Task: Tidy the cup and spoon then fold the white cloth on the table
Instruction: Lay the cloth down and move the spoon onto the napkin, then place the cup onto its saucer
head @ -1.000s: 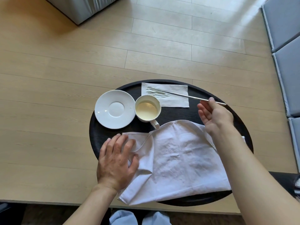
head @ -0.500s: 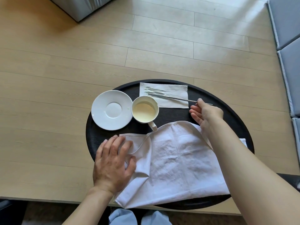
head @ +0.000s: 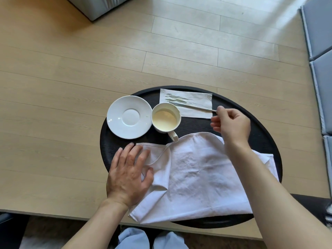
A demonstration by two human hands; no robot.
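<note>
Pinching spoon [head: 193,106] handle, right hand [head: 231,124] hovers curled.

1. The table [head: 269,133] is round and black.
2. A white saucer [head: 129,116] sits on its left side.
3. A cup [head: 166,118] with pale drink stands just beside the saucer.
4. A paper napkin [head: 190,100] lies at the far edge, with a thin spoon [head: 194,107] across it.
5. A crumpled white cloth [head: 197,177] covers the near part.
</note>
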